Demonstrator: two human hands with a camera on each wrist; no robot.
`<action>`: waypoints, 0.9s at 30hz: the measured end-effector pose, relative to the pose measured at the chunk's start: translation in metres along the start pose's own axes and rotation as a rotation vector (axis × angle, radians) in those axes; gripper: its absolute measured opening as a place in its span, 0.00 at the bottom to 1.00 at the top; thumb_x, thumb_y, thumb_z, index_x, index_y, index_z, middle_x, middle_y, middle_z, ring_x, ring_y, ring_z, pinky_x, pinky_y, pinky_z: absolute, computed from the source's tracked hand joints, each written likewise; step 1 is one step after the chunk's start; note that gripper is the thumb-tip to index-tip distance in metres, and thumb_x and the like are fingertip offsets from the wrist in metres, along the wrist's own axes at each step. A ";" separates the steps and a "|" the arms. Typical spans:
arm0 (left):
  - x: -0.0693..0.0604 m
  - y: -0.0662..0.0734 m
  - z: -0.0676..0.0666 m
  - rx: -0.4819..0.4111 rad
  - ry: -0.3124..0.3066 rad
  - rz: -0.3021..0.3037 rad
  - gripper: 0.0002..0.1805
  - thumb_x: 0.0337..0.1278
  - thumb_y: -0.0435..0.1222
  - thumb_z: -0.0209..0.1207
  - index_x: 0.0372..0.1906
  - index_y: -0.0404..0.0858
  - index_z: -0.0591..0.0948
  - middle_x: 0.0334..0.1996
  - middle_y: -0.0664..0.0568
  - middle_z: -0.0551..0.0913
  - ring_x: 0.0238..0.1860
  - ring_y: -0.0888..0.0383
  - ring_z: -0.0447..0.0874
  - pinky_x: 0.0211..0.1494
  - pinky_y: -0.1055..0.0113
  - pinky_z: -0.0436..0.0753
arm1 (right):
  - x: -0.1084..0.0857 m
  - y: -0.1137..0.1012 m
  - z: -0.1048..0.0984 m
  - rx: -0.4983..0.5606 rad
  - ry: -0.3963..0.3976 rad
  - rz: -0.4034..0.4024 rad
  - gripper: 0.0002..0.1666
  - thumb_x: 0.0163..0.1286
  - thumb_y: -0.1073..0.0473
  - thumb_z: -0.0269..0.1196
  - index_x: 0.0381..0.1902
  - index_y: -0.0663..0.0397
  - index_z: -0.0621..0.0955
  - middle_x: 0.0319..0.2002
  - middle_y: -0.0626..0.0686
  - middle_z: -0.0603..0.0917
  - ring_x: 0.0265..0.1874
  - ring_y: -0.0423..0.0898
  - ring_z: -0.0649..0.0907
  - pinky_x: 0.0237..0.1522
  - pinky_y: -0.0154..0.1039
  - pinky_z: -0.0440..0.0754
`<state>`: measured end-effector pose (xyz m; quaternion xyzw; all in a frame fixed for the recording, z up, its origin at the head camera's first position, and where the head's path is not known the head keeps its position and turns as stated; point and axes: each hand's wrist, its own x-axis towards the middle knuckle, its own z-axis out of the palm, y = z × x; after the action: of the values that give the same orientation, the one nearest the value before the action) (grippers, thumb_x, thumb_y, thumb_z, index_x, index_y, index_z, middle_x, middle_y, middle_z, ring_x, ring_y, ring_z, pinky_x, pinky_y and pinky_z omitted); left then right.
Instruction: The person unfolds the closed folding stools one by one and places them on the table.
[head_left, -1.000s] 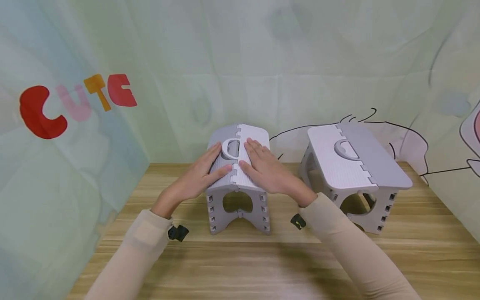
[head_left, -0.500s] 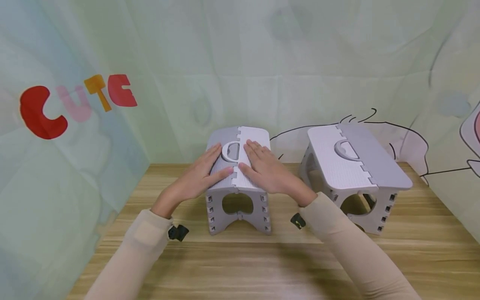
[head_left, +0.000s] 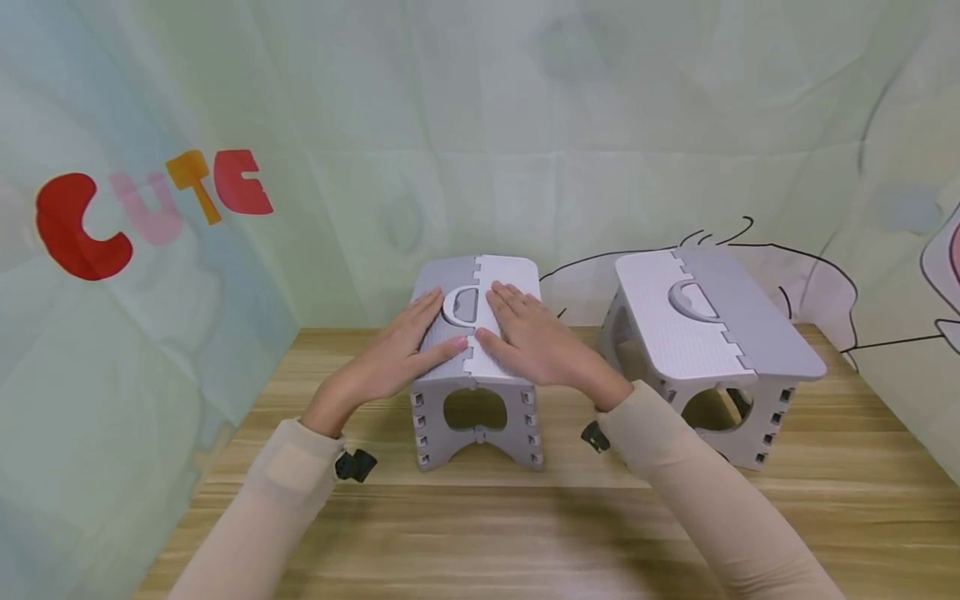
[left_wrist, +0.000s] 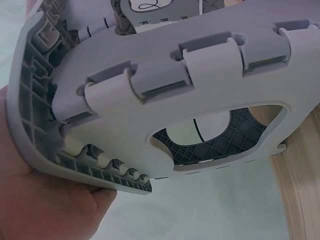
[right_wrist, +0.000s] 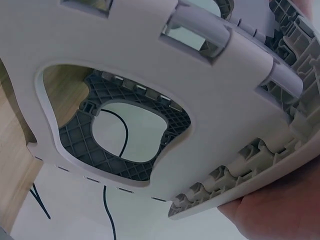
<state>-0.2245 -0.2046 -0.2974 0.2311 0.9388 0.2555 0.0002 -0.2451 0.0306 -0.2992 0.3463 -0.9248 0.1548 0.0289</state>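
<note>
A grey-and-white folding step stool [head_left: 504, 354] stands unfolded on its legs at the middle of the wooden table, its top looking nearly flat. My left hand [head_left: 393, 350] lies with straight fingers on the grey half of the top, left of the carry handle [head_left: 452, 307]. On the white half, right of the handle, my right hand [head_left: 536, 340] rests flat with fingers extended. From the left wrist, the stool's hinged side panel [left_wrist: 120, 130] shows under the ribbed edge. The right wrist view has the opposite side panel [right_wrist: 215, 115] with its round cutout.
A second folding step stool [head_left: 697, 317] of the same kind stands unfolded to the right, near my right forearm. The wooden tabletop [head_left: 480, 533] runs toward me. Printed cloth [head_left: 480, 125] hangs behind, and more cloth with "CUTE" letters [head_left: 82, 225] hangs on the left.
The middle stool's top has sunk slightly at the centre seam, going from a peaked shape to nearly flat. Both hands stay on it and have barely moved.
</note>
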 end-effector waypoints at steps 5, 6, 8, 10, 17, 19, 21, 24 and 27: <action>-0.001 0.000 -0.001 0.007 -0.007 -0.003 0.50 0.69 0.63 0.48 0.79 0.34 0.45 0.80 0.44 0.42 0.79 0.49 0.36 0.78 0.48 0.46 | 0.001 -0.001 -0.001 -0.021 -0.020 0.008 0.41 0.81 0.41 0.37 0.77 0.66 0.51 0.78 0.61 0.48 0.77 0.54 0.48 0.76 0.46 0.44; -0.001 0.000 -0.001 0.010 -0.008 -0.003 0.50 0.69 0.63 0.48 0.79 0.34 0.45 0.80 0.44 0.42 0.79 0.49 0.36 0.78 0.48 0.46 | 0.002 -0.001 0.000 -0.023 -0.020 0.009 0.41 0.81 0.41 0.37 0.77 0.66 0.51 0.78 0.61 0.48 0.77 0.54 0.48 0.76 0.46 0.44; -0.001 -0.001 -0.001 0.014 -0.009 0.000 0.50 0.69 0.63 0.48 0.79 0.34 0.45 0.80 0.44 0.42 0.79 0.49 0.36 0.78 0.48 0.46 | 0.002 -0.001 0.001 -0.024 -0.017 0.012 0.42 0.81 0.41 0.37 0.77 0.66 0.51 0.78 0.61 0.48 0.77 0.54 0.48 0.76 0.46 0.44; -0.001 -0.001 -0.001 0.017 -0.010 0.000 0.50 0.69 0.63 0.47 0.79 0.35 0.45 0.80 0.44 0.42 0.79 0.48 0.36 0.78 0.47 0.46 | 0.003 -0.001 0.002 -0.018 -0.011 0.013 0.42 0.81 0.40 0.38 0.78 0.66 0.51 0.78 0.61 0.47 0.77 0.54 0.47 0.77 0.46 0.43; 0.000 -0.006 -0.002 0.035 0.005 -0.005 0.50 0.69 0.64 0.47 0.79 0.35 0.46 0.80 0.44 0.43 0.79 0.49 0.38 0.78 0.48 0.48 | 0.006 0.002 0.005 0.034 0.018 0.017 0.43 0.80 0.38 0.38 0.78 0.64 0.51 0.78 0.60 0.47 0.78 0.53 0.46 0.76 0.45 0.41; 0.001 -0.007 -0.002 0.035 0.014 0.005 0.50 0.68 0.64 0.47 0.79 0.35 0.48 0.80 0.44 0.44 0.79 0.49 0.39 0.77 0.48 0.49 | 0.006 0.003 0.006 0.064 0.034 0.030 0.44 0.79 0.37 0.39 0.78 0.64 0.50 0.78 0.59 0.47 0.78 0.53 0.46 0.76 0.45 0.40; 0.002 -0.007 -0.002 0.031 0.024 0.013 0.50 0.68 0.64 0.48 0.79 0.35 0.49 0.79 0.44 0.45 0.79 0.48 0.40 0.77 0.47 0.49 | 0.006 0.004 0.006 0.101 0.052 0.042 0.46 0.79 0.35 0.40 0.78 0.63 0.49 0.78 0.59 0.47 0.78 0.52 0.45 0.76 0.45 0.40; 0.002 -0.006 -0.002 0.018 0.032 0.013 0.50 0.67 0.64 0.49 0.79 0.36 0.50 0.79 0.45 0.46 0.79 0.48 0.40 0.77 0.46 0.50 | 0.004 0.004 0.005 0.150 0.075 0.051 0.47 0.78 0.33 0.40 0.78 0.62 0.49 0.79 0.59 0.48 0.78 0.52 0.45 0.76 0.45 0.40; 0.001 -0.004 -0.001 0.002 0.040 0.012 0.50 0.67 0.65 0.49 0.79 0.37 0.51 0.79 0.45 0.47 0.79 0.48 0.40 0.77 0.45 0.50 | -0.001 0.002 0.001 0.165 0.096 0.062 0.48 0.78 0.32 0.40 0.79 0.61 0.48 0.79 0.58 0.48 0.78 0.51 0.45 0.76 0.47 0.41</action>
<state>-0.2273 -0.2074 -0.2981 0.2315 0.9375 0.2591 -0.0202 -0.2455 0.0327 -0.3006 0.3109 -0.9167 0.2477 0.0398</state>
